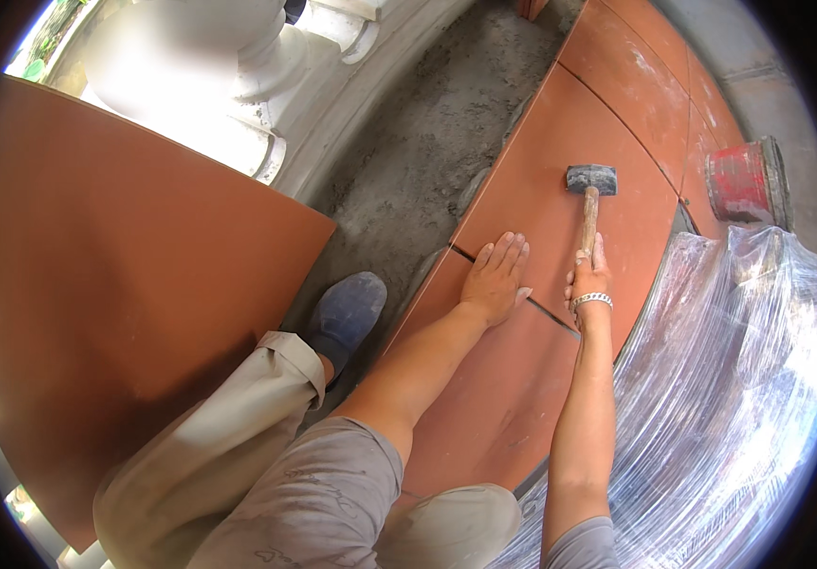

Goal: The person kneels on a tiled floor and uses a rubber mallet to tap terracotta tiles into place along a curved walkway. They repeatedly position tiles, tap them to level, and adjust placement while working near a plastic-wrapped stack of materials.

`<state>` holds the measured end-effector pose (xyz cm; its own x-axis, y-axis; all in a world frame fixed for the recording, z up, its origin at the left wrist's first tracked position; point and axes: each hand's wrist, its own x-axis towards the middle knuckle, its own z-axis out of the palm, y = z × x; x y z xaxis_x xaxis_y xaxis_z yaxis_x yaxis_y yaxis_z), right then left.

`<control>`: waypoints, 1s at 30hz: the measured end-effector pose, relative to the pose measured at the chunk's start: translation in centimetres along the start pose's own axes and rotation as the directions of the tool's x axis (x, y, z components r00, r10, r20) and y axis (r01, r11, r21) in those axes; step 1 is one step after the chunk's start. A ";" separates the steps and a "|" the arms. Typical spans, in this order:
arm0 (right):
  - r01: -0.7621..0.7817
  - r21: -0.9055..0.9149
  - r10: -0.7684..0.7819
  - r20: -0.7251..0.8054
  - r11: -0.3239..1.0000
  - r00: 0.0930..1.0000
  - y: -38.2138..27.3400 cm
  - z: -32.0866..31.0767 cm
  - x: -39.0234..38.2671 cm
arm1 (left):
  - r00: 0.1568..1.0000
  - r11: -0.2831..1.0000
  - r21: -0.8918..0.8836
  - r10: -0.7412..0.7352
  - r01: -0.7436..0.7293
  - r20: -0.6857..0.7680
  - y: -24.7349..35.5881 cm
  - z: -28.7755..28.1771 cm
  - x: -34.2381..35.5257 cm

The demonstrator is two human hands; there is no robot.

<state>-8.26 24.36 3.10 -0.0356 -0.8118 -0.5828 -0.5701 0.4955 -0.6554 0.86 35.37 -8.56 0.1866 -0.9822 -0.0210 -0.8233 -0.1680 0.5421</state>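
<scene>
My right hand [589, 277] grips the wooden handle of a mallet [591, 180] with a dark, block-shaped head. The mallet's head is over a large terracotta floor tile [541, 142]; whether it touches the surface I cannot tell. Flat beside a dark joint, my left hand [496, 280] presses down with its fingers stretched out, across the edge between that tile and a nearer terracotta tile [484, 389]. Grey mortar shows along the tiles' left edge.
A large loose terracotta tile [124, 284] stands at the left. Rough grey mortar [408, 123] runs beside white balusters [271, 66]. My shoe [349, 308] rests near the mortar. At right are a red bucket [745, 185] and crumpled clear plastic sheeting [712, 360].
</scene>
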 end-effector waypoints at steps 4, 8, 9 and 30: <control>0.082 0.018 -0.083 0.012 0.996 0.997 0.6 0.0 -0.1 | 1.000 0.999 0.043 0.011 -0.012 0.023 -0.1 -0.1 0.2; 0.258 -0.082 -0.263 -0.057 0.963 0.963 0.6 -0.5 0.0 | 0.999 0.999 0.049 0.017 -0.018 0.033 -0.2 0.1 0.2; 0.371 -0.013 -0.371 -0.075 0.928 0.926 0.8 -0.4 -0.1 | 1.000 0.998 0.058 0.025 -0.026 0.009 -0.2 0.2 0.2; 0.336 -0.561 -0.426 -0.033 0.756 0.904 6.5 3.3 -1.0 | 0.998 0.992 0.124 0.033 -0.027 -0.049 -0.2 1.0 -0.1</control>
<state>-9.23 29.44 -2.19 0.1837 -0.9554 -0.2315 -0.9038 -0.0715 -0.4220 0.47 35.41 -9.51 0.1854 -0.9819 0.0379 -0.8879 -0.1509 0.4346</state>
